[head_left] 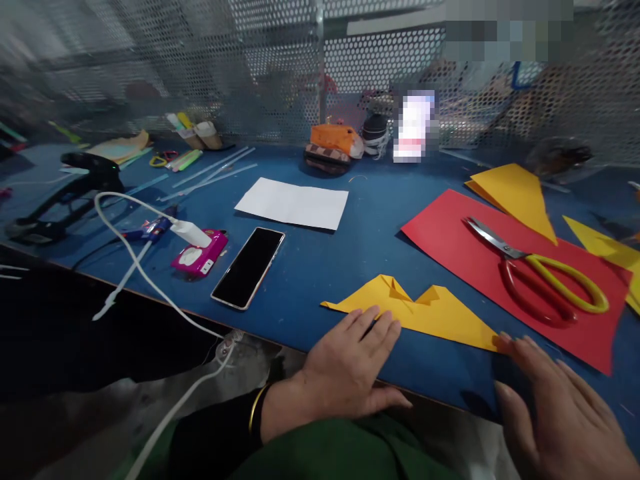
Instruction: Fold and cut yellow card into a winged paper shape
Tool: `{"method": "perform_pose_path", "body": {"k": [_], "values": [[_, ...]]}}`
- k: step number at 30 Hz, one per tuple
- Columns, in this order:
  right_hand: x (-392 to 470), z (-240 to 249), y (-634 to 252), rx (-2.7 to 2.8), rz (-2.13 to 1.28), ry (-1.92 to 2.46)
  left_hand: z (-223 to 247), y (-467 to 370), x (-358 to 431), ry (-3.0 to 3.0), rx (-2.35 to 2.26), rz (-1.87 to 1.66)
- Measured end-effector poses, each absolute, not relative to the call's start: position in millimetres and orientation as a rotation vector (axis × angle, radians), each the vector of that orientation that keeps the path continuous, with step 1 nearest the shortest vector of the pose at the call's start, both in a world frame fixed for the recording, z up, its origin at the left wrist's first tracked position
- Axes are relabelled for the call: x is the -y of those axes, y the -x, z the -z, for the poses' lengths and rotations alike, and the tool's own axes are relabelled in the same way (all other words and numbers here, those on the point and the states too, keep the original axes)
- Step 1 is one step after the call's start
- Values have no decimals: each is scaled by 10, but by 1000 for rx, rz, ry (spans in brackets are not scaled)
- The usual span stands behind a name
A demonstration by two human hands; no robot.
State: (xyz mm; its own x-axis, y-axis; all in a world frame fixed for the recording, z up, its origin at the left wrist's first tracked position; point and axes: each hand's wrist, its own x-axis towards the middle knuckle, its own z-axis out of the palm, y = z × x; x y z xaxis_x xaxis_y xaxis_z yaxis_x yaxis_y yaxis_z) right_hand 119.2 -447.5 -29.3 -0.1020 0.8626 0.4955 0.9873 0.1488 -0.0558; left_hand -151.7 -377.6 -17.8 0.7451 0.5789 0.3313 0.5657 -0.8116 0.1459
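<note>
A folded yellow-orange paper [425, 313] lies near the front edge of the blue table, with two raised peaks and a notch between them. My left hand [350, 363] rests flat on its lower left part, fingers stretched out and thumb apart. My right hand [560, 407] is at the paper's right tip, its fingers spread and a fingertip touching the corner. Right of the folded paper is a red sheet [450, 233], and scissors [515, 253] with one yellow and one red handle lie open on it.
A black-screened phone [249, 268], a white paper [295, 203] and a pink socket block [203, 257] with a white cable lie to the left. Behind are a glue gun [157, 228], an orange pouch [335, 138] and a metal mesh [280, 73]. More folded yellow paper [515, 193] is at right.
</note>
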Motion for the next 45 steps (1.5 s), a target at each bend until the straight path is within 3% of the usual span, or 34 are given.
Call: {"method": "perform_pose_path", "body": {"k": [7,24,28,31,35,45], "values": [[4196,300,-505,2278,367,1321,161,1470,3785,-2879,-955,-522],[4167,286,-395,2114,332,1470,-29,2109,3903,-2840,-1460,-570],[4156,282,-382,2104,369,1490,-41,2085,3937,-2825,-1536,-777],[4144,277,-358,2107,410,1482,-17,1919,3921,-2843,-1403,-891],[4140,286,-316,2140,449,1461,69,1637,3853,-2872,-1060,-677],[4401,366,-924,2079,395,1595,192,1537,3795,-2888,-985,-563]]}}
